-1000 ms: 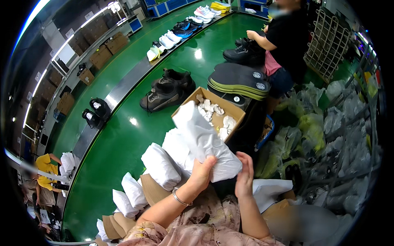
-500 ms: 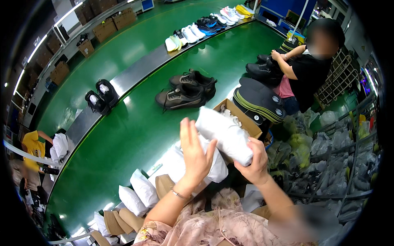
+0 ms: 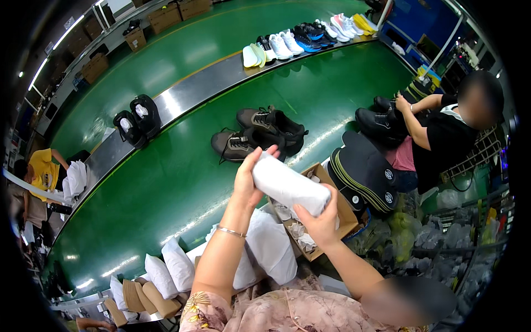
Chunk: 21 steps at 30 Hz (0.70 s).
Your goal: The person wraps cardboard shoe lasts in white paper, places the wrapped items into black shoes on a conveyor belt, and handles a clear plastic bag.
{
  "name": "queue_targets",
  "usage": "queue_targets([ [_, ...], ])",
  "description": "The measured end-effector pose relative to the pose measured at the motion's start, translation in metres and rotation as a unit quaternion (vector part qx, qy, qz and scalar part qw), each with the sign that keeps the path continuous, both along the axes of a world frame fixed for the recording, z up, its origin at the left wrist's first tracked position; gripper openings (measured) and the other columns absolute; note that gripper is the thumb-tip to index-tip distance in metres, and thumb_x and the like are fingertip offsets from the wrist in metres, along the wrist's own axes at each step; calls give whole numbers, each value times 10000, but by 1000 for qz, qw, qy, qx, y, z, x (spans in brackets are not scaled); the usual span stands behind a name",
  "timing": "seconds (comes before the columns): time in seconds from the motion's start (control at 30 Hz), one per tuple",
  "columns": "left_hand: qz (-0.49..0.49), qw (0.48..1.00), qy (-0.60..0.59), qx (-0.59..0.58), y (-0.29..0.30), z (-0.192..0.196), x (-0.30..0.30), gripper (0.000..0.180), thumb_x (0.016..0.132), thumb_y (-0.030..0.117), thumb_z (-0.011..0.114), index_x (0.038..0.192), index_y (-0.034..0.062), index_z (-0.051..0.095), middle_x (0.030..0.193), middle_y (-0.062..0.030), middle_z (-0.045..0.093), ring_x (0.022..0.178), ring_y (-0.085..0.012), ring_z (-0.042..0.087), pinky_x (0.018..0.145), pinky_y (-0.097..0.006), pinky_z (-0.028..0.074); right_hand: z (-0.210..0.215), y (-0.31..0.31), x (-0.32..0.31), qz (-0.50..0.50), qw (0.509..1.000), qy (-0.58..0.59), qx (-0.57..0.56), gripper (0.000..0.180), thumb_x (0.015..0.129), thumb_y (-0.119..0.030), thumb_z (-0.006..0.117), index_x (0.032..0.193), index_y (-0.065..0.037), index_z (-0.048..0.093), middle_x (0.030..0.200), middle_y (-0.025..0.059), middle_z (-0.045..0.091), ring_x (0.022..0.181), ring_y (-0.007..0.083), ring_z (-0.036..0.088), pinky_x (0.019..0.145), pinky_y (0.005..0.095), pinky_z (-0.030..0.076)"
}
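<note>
Between my two hands is a white paper-wrapped bundle (image 3: 289,185), long and rounded; its contents are hidden. My right hand (image 3: 322,222) grips the lower right end, thumb on top. At the upper left end my left hand (image 3: 246,180) presses against the bundle's side, some fingertips showing beyond it. Below the bundle sits an open cardboard box (image 3: 344,217) with crumpled white pieces inside. Just beyond my left hand, a pair of brown-and-black shoes (image 3: 229,145) rests on the green conveyor belt. White paper sheets (image 3: 271,243) lie close to my left forearm.
Stacked dark insoles (image 3: 362,166) with yellow-green edges stand right of the box. A co-worker (image 3: 437,127) handles black shoes (image 3: 379,124) at the right. White and tan stuffed forms (image 3: 160,274) line the near edge. More shoes (image 3: 279,47) occupy the far metal ledge. Plastic-wrapped items (image 3: 431,238) fill a rack.
My left hand has come from raised and apart to the bundle's left end. The bundle has shifted slightly left and down, still in my right hand. The view has turned somewhat.
</note>
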<state>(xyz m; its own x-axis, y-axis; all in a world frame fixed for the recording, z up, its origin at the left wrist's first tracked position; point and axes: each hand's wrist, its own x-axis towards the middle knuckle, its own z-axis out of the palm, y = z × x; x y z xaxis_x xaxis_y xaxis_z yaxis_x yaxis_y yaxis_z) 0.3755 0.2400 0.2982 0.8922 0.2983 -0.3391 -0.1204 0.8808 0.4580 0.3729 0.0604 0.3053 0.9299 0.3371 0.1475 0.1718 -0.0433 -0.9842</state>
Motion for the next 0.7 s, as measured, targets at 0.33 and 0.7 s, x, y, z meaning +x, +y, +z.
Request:
queue_targets([
  [0.33, 87, 989, 122, -11, -5, -77, 124, 500, 765, 485, 583, 908, 11, 515, 778, -145, 592, 725, -267, 590, 685, -387, 496, -49, 13, 118, 28, 958, 263, 115, 572, 680, 15, 691, 1147, -1, 360, 1121, 126, 480, 1031, 180, 490, 897, 315, 401],
  [0.7, 195, 525, 295, 774, 26, -111, 165, 431, 818, 156, 576, 1112, -128, 436, 1190, -280, 451, 1146, -391, 418, 978, -418, 341, -74, 30, 238, 113, 930, -238, -254, 482, 670, -60, 663, 1064, 17, 396, 898, 238, 543, 804, 407, 568, 688, 422, 468],
])
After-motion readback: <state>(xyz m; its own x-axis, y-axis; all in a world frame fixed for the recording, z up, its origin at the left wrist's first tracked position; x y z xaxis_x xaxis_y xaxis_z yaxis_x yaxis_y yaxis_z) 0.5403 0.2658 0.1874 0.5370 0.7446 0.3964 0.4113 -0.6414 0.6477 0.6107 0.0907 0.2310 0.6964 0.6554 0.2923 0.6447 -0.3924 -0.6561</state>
